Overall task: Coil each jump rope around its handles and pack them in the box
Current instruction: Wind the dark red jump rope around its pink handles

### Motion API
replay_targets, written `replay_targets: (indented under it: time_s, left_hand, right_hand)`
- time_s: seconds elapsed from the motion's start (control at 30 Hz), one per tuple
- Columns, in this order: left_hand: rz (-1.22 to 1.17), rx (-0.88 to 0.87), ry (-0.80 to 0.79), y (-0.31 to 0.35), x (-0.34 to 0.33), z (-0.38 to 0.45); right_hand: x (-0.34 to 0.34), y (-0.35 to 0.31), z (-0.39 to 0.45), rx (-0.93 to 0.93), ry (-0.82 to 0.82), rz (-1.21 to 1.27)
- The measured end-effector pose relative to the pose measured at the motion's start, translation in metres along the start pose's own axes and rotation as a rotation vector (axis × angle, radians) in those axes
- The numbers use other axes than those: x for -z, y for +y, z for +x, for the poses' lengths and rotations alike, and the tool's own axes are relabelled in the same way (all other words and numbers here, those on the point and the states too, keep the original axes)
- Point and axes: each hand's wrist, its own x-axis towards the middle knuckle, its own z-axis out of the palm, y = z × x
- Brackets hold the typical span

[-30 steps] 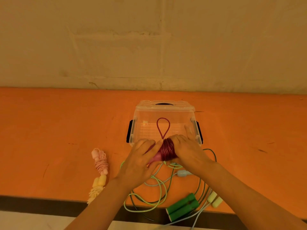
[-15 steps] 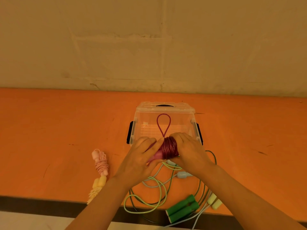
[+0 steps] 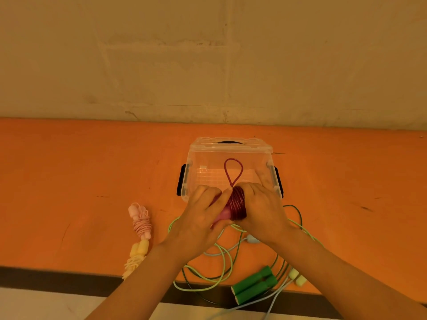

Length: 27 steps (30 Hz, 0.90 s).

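A dark pink jump rope (image 3: 238,203) is wound tightly round its pink handles, and a small loop of its cord sticks up over the box. My left hand (image 3: 201,218) grips the handle end on the left. My right hand (image 3: 261,211) grips the coil from the right. Both hold it at the near rim of the clear plastic box (image 3: 231,153), whose inside shows no ropes. Its lid lies under or behind it; I cannot tell which.
A coiled light pink rope (image 3: 141,221) and a coiled yellow rope (image 3: 136,256) lie at the left on the orange table. Loose green and pale cords (image 3: 221,269), green handles (image 3: 254,287) and pale yellow handles (image 3: 297,277) lie near the table's front edge.
Both hands have carried the coiled dark pink rope slightly farther toward the box. My right forefinger, stretched out before, now curls round the coil.
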Motion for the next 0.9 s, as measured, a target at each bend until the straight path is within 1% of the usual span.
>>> replay_targets:
  time_s: [0.17, 0.33, 0.47, 0.67, 0.9]
  left_hand:
    - [-0.038, 0.042, -0.022, 0.0, 0.002, 0.0]
    - [-0.095, 0.106, -0.092, -0.001, 0.002, -0.001]
    - [-0.079, 0.09, -0.116, -0.006, 0.005, 0.002]
    - [-0.016, 0.037, -0.109, -0.011, 0.011, 0.007]
    - [0.063, 0.006, -0.177, -0.015, 0.013, 0.001]
  right_hand:
    - [-0.002, -0.005, 0.003, 0.001, 0.001, 0.001]
    - [-0.003, -0.005, 0.0, 0.0, -0.012, -0.002]
    - [-0.002, 0.0, 0.001, -0.029, -0.001, 0.016]
    - [-0.004, 0.005, 0.001, -0.042, 0.027, 0.047]
    - [-0.01, 0.007, 0.001, -0.01, 0.025, -0.027]
